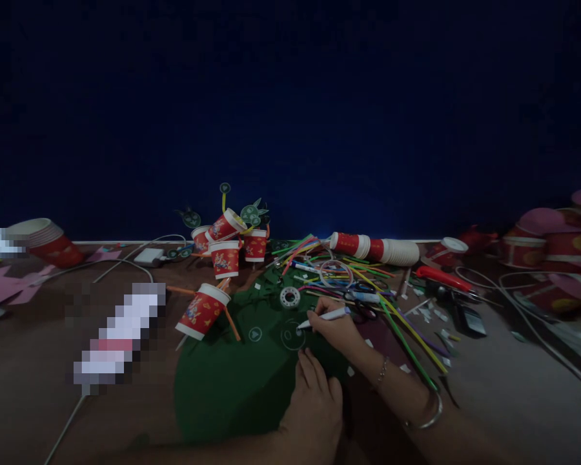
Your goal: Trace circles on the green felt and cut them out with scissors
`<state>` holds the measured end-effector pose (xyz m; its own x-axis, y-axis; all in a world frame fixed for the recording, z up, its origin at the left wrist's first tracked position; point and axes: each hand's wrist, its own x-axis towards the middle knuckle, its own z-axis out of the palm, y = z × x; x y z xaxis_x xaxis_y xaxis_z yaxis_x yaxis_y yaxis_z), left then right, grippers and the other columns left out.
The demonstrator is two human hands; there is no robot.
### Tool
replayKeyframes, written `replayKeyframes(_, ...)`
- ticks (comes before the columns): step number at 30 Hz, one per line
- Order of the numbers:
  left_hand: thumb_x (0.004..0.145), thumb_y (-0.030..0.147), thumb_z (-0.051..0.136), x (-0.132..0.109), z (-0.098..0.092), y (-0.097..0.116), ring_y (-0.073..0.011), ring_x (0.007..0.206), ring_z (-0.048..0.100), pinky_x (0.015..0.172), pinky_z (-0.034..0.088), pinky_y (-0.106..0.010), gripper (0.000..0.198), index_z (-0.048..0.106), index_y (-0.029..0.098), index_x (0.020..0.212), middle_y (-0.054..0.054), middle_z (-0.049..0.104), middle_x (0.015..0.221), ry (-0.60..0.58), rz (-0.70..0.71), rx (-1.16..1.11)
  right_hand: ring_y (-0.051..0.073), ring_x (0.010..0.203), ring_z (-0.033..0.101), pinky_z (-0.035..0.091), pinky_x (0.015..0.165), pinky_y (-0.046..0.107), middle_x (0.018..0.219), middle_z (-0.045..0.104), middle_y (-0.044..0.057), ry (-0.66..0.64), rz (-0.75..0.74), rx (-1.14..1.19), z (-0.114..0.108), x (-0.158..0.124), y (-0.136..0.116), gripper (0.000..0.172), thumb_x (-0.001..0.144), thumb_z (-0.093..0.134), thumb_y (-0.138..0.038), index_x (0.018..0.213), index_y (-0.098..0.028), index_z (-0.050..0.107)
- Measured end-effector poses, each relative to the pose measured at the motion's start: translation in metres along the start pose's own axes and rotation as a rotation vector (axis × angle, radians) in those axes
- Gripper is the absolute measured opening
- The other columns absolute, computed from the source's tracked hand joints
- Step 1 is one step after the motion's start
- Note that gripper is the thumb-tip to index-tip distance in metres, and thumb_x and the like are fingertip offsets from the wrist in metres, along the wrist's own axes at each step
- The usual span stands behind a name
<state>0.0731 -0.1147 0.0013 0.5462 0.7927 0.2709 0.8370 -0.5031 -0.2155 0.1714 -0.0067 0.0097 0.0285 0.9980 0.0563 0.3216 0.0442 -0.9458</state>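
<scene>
A white marker (325,317) is pinched in my right hand (341,332), its tip touching a pale circle drawing (290,342) on the dark green paper (223,394). Just below that drawing, my left hand (314,400) lies on the paper with fingers stretched out, holding nothing. A smaller drawn circle (255,334) with a mark inside sits to the left. Above the drawing rests a white ring-shaped roll (290,298) with dark spots. Beside the paper's left edge, a red paper cup (202,311) with orange pipe-cleaner-like limbs is tilted.
More decorated red cups (225,258) cluster behind the paper. Colourful thin sticks (368,268) and a lying stack of cups (375,248) fill the back right. A red-handled tool (443,278) and white scraps lie farther right. A blurred-out device (121,339) with a cable is at left.
</scene>
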Motion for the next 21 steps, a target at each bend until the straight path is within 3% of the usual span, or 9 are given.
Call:
replayKeyframes(10, 0.073, 0.024, 0.059, 0.0, 0.0012, 0.0007, -0.038, 0.101, 0.059, 0.078, 0.048, -0.049, 0.017, 0.063, 0.008, 0.074, -0.029, 0.063, 0.105, 0.001, 0.009, 0.016, 0.01, 0.039, 0.042, 0.031, 0.04, 0.02, 0.04, 0.052, -0.004, 0.046, 0.01, 0.011, -0.0048, -0.0002, -0.0013, 0.023, 0.067, 0.056, -0.031, 0.051, -0.021, 0.042)
replayKeyframes(21, 0.072, 0.027, 0.06, -0.0017, 0.0029, 0.0018, -0.0372, 0.101, 0.059, 0.078, 0.048, -0.049, 0.019, 0.064, 0.008, 0.076, -0.027, 0.064, 0.105, 0.008, 0.003, 0.015, 0.01, 0.039, 0.043, 0.032, 0.041, 0.021, 0.04, 0.051, -0.005, -0.003, 0.007, 0.005, -0.0008, -0.0013, -0.0014, 0.021, 0.066, 0.057, -0.028, 0.053, -0.021, 0.043)
